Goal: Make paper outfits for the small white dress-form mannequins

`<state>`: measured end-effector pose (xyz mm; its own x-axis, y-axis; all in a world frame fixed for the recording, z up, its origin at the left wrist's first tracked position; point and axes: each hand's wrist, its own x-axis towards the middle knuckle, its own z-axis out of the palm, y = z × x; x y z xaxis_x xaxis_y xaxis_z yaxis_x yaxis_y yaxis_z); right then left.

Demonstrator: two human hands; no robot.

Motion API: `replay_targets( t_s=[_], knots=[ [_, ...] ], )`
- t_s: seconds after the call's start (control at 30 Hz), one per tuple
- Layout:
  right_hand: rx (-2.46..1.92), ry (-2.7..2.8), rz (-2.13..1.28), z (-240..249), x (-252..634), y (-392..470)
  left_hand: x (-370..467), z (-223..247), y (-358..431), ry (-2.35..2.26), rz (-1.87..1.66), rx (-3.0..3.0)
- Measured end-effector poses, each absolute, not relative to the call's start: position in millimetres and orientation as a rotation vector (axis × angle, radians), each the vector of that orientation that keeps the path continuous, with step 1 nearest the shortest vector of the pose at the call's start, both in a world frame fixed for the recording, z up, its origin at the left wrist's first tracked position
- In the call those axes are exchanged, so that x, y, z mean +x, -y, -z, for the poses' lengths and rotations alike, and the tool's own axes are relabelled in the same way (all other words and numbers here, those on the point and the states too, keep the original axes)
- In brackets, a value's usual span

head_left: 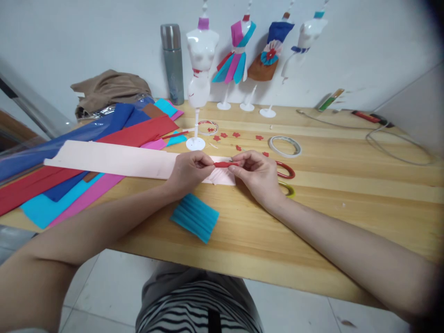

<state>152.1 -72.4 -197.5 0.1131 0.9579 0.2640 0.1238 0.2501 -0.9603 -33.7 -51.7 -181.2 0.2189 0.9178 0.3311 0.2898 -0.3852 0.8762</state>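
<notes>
"Red strip [223, 164] of paper, by the look of it. Who has it?"

"Both hands. Left hand [190, 170] pinches one end between thumb and fingers; right hand [261, 175] is closed on the other."

"Its long axis?"

"From fingertips to fingertips, nearly level, so neither hand is nearer."

"Beneath the fingers?"

"Pale pink paper [114, 158], reaching well out past the left hand."

"And farther?"

"Creased teal piece [194, 218], bodyward of the left fingers. Scissors [293, 172] show their handles just beyond the right hand. Past the left fingertips, away from the body, stands a white dress form [199, 90]."
</notes>
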Motion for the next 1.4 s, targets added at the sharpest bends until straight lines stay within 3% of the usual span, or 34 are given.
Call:
replay_targets(
  t_s=[0.53,0.97,1.4],
  knots=[
    [-1.093,1.319,-0.869,193,150,79,-35,170,53,-0.907,-1.08,1.654],
    [-0.961,1.328,-0.766,187,143,91,-30,165,67,-0.826,-0.762,1.301],
    [-1.018,1.322,-0.858,185,141,93,-30,175,65,-0.792,-0.836,1.211]
  ],
)
